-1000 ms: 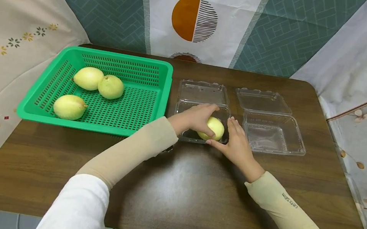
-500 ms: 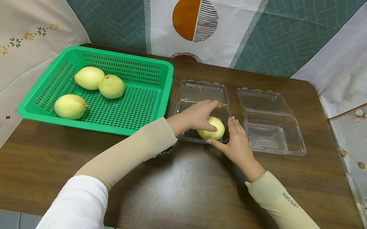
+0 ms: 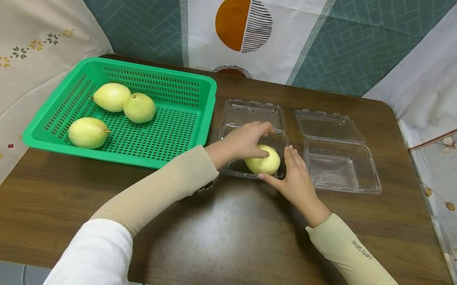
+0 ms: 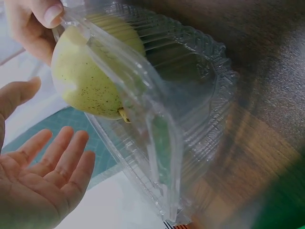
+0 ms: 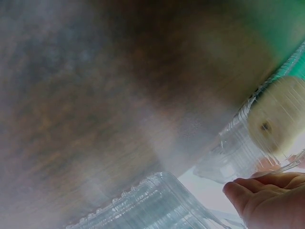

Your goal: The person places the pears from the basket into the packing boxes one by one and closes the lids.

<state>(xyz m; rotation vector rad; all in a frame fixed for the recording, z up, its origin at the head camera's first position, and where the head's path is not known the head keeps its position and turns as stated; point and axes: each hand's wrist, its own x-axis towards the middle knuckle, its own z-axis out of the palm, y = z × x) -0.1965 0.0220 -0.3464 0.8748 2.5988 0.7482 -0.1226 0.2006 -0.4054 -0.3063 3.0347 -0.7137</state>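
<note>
A yellow-green pear (image 3: 263, 162) lies in the base of the left clear plastic clamshell box (image 3: 254, 114), whose lid is folded back. Over that base, my left hand (image 3: 247, 140) has its fingers spread loosely. The left wrist view shows this hand's palm apart from the pear (image 4: 86, 71), whose short stem points down the frame. At the front right corner of the box, my right hand (image 3: 298, 181) holds the rim between thumb and fingers. In the right wrist view its fingers (image 5: 267, 183) lie along the wall, below the pear (image 5: 281, 112).
A green basket (image 3: 204, 129) with three more pears (image 3: 110, 97) stands on the left of the brown table (image 3: 241, 240). To the right is a second clamshell box (image 3: 333, 168), lid laid back. Patterned cloth (image 3: 151, 7) hangs behind the table.
My left hand has let go of the pear, its thumb lifting off while the fruit settles slightly leftward in the box. My right hand stays at the rim.
</note>
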